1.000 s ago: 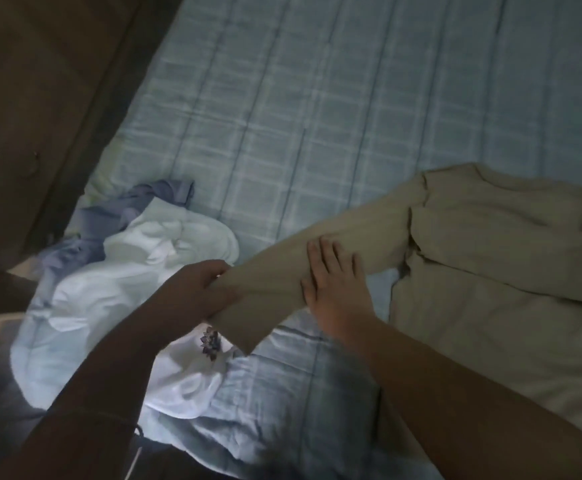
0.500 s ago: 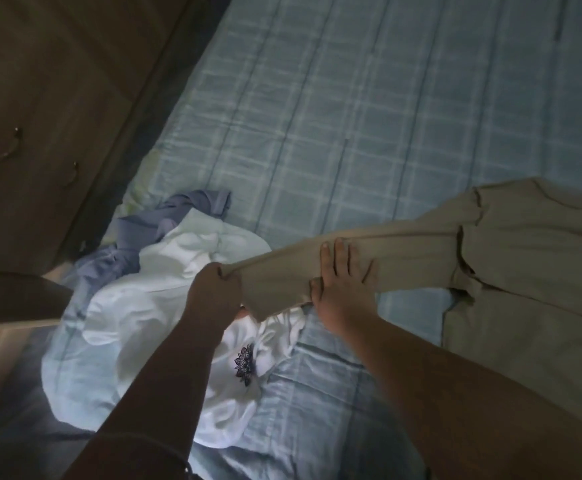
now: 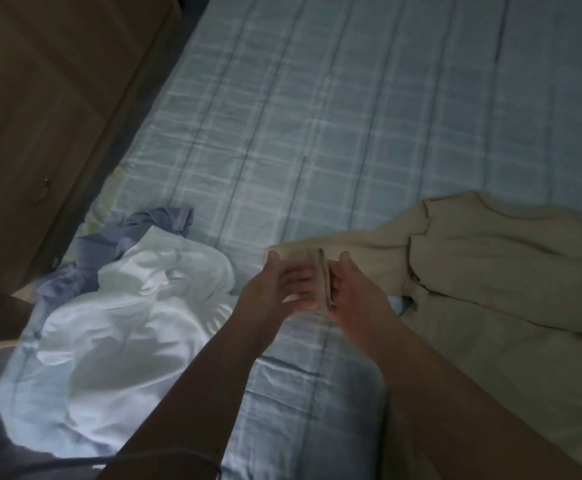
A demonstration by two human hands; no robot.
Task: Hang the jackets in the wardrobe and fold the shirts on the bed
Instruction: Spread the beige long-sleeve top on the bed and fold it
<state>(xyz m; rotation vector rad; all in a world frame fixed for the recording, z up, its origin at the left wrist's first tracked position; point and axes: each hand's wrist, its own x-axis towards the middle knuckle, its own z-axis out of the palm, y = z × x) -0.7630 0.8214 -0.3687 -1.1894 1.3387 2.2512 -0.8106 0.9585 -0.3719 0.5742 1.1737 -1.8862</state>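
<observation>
Your two hands are close together above the near half of the bed (image 3: 352, 116), and both hold the end of the beige shirt's sleeve (image 3: 369, 245). Your left hand (image 3: 272, 292) has its thumb on top of the cuff end with its fingers under the cloth. Your right hand (image 3: 355, 299) grips the sleeve just beside it, thumb up. The sleeve end is doubled over in a short fold between them. Blur hides how each finger lies.

From your hands the sleeve's long axis runs to the right and slightly away from you, up to the shoulder. The beige shirt (image 3: 490, 306) itself lies flat on the right side of the bed. Its neck points to the far edge and its body runs back towards the near edge, so its long axis lies roughly across the sleeve's. A band of the same cloth crosses its chest; you cannot tell whether that is the other sleeve.

To the left of your hands, towards the near left corner, a crumpled white garment (image 3: 137, 313) lies in a heap, well apart from the beige shirt. A lavender garment (image 3: 109, 240) touches its far side, bunched at the bed's left edge. Beyond that edge stands a wooden wardrobe (image 3: 40, 98) with metal handles (image 3: 42, 190).
</observation>
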